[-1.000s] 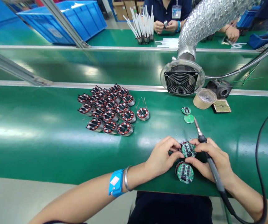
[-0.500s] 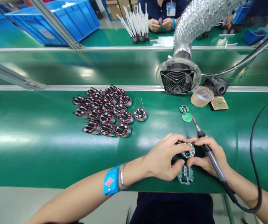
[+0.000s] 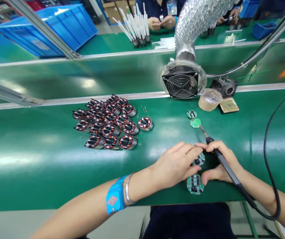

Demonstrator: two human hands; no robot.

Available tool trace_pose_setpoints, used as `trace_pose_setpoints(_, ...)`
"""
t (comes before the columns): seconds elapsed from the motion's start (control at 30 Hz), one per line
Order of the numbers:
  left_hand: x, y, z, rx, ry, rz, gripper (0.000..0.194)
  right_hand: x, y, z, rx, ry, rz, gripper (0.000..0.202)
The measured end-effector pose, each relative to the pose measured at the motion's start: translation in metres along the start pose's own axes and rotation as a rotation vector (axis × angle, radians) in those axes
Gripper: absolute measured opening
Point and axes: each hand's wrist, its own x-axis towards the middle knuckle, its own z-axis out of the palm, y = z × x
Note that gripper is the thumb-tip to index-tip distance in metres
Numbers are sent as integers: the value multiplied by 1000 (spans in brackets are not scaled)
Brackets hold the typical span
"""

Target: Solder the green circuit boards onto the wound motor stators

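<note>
My left hand (image 3: 177, 162) has its thumb and fingers closed around the left side of a round green circuit board (image 3: 200, 159), partly covering it. In my right hand (image 3: 215, 174) lies a soldering iron (image 3: 229, 172), its tip pointing up and left, close to a plain green round board (image 3: 195, 123). The right fingertips reach the top edge of the held board, while the right thumb is held apart below. Just under both hands, a second populated round board (image 3: 195, 184) rests on the table. Another small board (image 3: 191, 114) lies farther back.
Several wound motor stators (image 3: 110, 129) stand grouped at left, with a single stator (image 3: 145, 123) beside them. A fume fan (image 3: 181, 84), a round tub (image 3: 210, 99) and a small square tray (image 3: 229, 105) are at the back. The iron's cable (image 3: 266, 159) loops at right. A co-worker's hands (image 3: 161, 23) appear opposite.
The left fingers have shifted from lying over the board's face to its left side. The right thumb has moved slightly away from the board. The whole view has shifted a little.
</note>
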Motion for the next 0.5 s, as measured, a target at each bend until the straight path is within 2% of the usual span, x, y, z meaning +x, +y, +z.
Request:
trace_pose_setpoints(0.17,1,1,1,47,-3,0,38,4,-4,-1,-32,-59,-59,48)
trace_pose_setpoints(0.33,2,2,0,96,-16,-24,41,0,-4,13,-111,23,-63,48)
trace_pose_setpoints(0.5,3,0,-5,53,-58,-45,38,0,-3,21,-133,2,-52,46)
